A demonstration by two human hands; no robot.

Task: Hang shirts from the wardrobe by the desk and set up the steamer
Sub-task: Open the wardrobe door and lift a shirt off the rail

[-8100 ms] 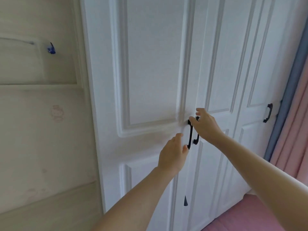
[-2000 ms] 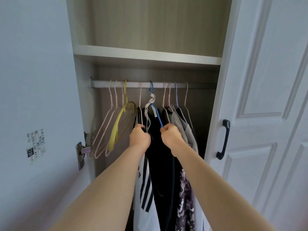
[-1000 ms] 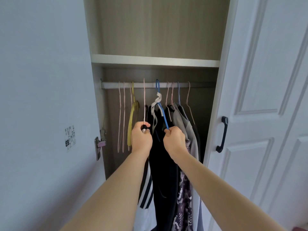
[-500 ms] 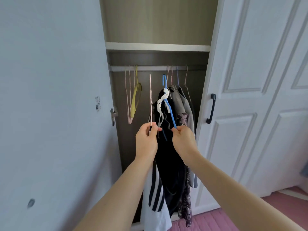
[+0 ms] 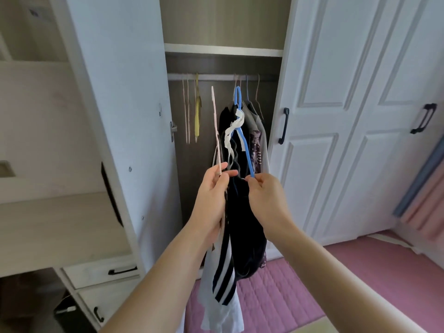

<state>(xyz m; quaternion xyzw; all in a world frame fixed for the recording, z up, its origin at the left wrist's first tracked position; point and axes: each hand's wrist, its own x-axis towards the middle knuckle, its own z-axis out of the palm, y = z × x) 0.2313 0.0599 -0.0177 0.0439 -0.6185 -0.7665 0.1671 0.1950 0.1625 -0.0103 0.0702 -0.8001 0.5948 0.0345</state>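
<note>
Holding two hangers out in front of an open wardrobe, centre of the frame. Left hand pinching the lower part of a pale pink hanger between thumb and fingers, hook pointing up and free of the rail. Below it, a white shirt with black stripes, trailing toward the lower centre of the frame. Right hand with fingers curled round the lower end of a blue hanger, hook also off the rail. Draped from it, a dark garment and a white strap, loosely twisted around the hanger's neck.

Risks, as judged from here. Both grips light and low on thin hangers, so a tilt likely to let a garment slide off a shoulder onto the pink floor mat. Loose strap prone to snagging on the neighbouring clothes at the right of the rail, or tangling the two hangers together, since both hang close side by side. Long striped shirt hanging low enough to drag or catch on the open left door on the way to the table at the left of the frame. Steamer not in sight.
</note>
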